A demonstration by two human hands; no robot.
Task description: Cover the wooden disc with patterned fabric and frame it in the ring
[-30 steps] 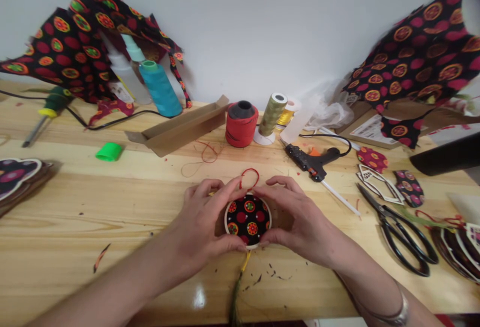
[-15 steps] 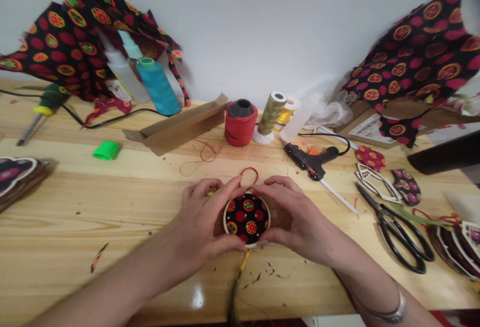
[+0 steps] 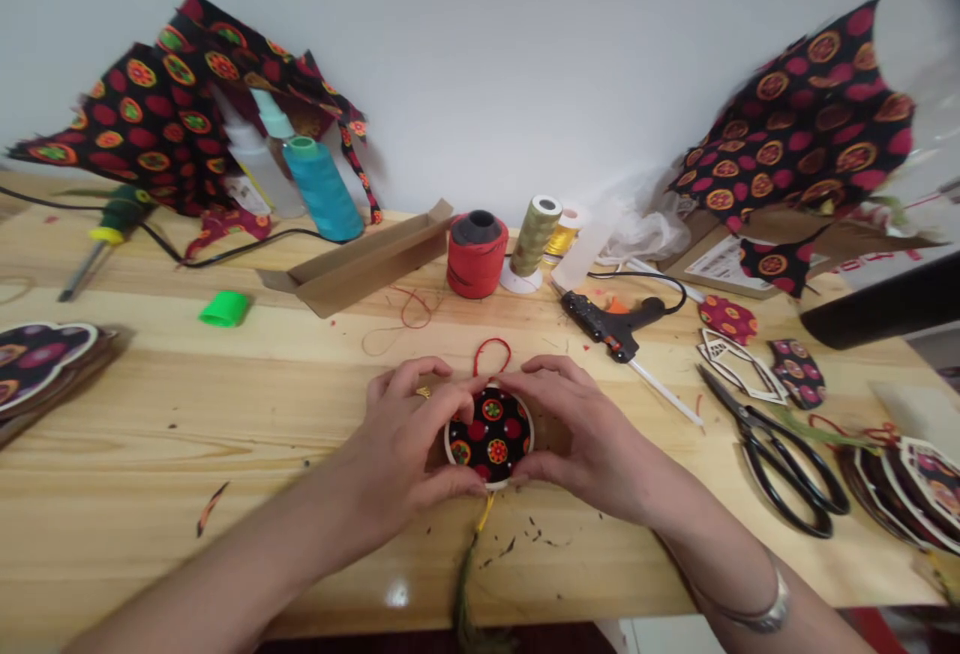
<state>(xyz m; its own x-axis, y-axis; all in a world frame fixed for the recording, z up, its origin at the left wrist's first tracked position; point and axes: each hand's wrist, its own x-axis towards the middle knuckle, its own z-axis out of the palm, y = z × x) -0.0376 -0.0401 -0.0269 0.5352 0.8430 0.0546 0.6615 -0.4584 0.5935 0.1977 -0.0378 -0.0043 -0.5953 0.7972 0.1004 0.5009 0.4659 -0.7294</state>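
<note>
A round pendant (image 3: 493, 434) covered in black cloth with red and orange flower prints, edged in white, lies between my hands over the table. My left hand (image 3: 420, 434) curls around its left side, thumb at the lower edge and fingers at the top. Opposite it, my right hand (image 3: 577, 429) grips the right side the same way. A red cord loop (image 3: 492, 354) rises from the pendant's top. From its bottom hangs a dark green tassel (image 3: 463, 584) on a yellow cord (image 3: 487, 512).
Scissors (image 3: 780, 459) and a glue gun (image 3: 615, 324) lie to the right. Behind stand a red thread spool (image 3: 477, 259), an olive spool (image 3: 536, 239) and a long cardboard box (image 3: 367, 269). A green cap (image 3: 225, 309) and a screwdriver (image 3: 109, 234) lie left. More pendants (image 3: 892, 484) rest at far right.
The view has shifted slightly, so the background sits a little lower. Both hands keep their hold on the pendant, and the left index finger is more bent over its edge.
</note>
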